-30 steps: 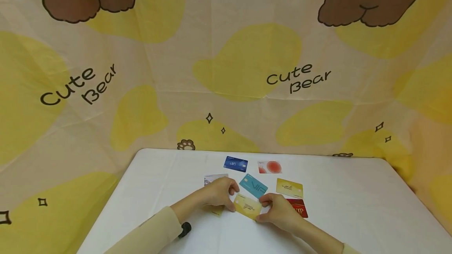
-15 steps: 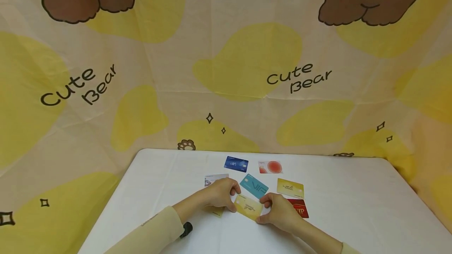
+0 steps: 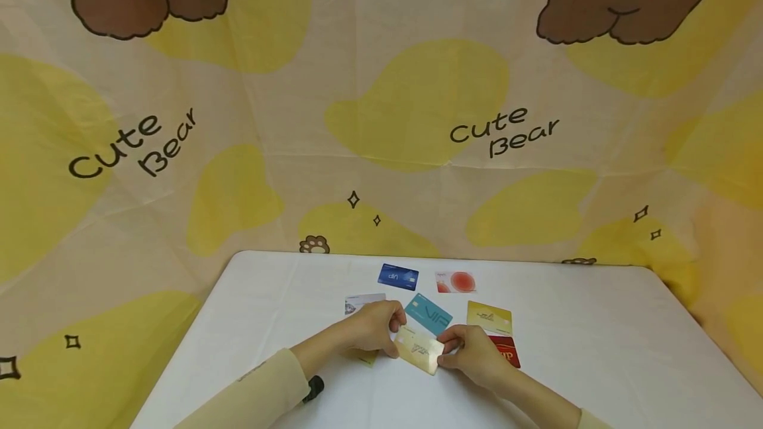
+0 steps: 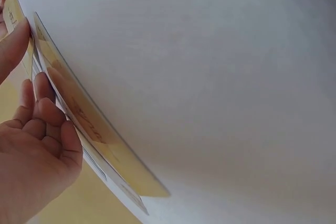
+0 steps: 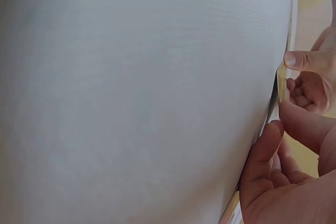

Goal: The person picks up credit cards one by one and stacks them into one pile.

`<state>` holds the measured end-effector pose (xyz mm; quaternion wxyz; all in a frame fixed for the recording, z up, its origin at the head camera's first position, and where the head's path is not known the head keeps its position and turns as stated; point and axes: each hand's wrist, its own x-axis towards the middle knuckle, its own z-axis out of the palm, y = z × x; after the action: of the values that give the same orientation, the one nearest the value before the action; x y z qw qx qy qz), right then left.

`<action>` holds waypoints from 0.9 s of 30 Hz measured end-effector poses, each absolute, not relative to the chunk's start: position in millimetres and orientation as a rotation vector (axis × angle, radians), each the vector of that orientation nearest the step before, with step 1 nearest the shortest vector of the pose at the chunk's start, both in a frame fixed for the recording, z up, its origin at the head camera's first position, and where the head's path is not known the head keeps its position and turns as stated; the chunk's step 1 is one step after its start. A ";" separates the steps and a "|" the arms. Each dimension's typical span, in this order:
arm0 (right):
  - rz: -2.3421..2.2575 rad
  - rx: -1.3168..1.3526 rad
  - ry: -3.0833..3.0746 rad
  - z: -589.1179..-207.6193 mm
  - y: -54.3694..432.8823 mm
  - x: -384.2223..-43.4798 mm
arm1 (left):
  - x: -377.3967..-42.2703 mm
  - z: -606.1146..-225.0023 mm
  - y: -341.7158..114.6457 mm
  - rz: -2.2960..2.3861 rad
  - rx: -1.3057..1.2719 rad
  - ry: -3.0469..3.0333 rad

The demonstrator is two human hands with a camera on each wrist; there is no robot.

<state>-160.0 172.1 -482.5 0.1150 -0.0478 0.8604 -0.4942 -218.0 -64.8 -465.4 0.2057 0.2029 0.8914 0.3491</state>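
Observation:
A pale gold card [image 3: 419,351] is held between both hands at the front middle of the white table. My left hand [image 3: 375,326] pinches its left end with thumb and fingers. At the opposite end, my right hand [image 3: 477,355] pinches the right edge. Light glares off the card's lower right part. Just behind it lies a teal VIP card [image 3: 428,314]. Another gold card [image 4: 94,124] lies beside the left hand in the left wrist view, mostly covered by that hand in the head view. In the right wrist view the held card [image 5: 282,80] appears nearly edge-on.
Towards the back lie a blue card [image 3: 398,277] and a white card with a red circle [image 3: 456,282]. A yellow card [image 3: 489,318] and a partly hidden red card [image 3: 508,351] are at right. A whitish card [image 3: 363,300] sits behind the left hand. Patterned cloth [image 3: 405,104] hangs beyond the table.
The held gold card has tilted slightly and now catches a bright glare. My right thumb has shifted a little up along its edge. The left hand stays nearly still.

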 end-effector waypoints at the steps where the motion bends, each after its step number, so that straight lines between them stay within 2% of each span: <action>1: -1.453 -0.130 2.515 -482.6 172.0 -160.1 | -217.7 -465.3 -65.0 0.975 0.570 2.482; 13: -1.491 0.080 2.395 -478.9 173.8 -162.4 | -216.9 -465.1 -66.2 1.062 0.609 2.434; 27: -1.541 0.113 2.300 -478.3 177.9 -162.2 | -214.3 -459.1 -66.5 1.119 0.622 2.413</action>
<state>-162.2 177.9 -478.3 0.1843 0.0400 0.8157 -0.5468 -214.3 -66.5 -459.1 0.2035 0.2230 0.8649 0.4009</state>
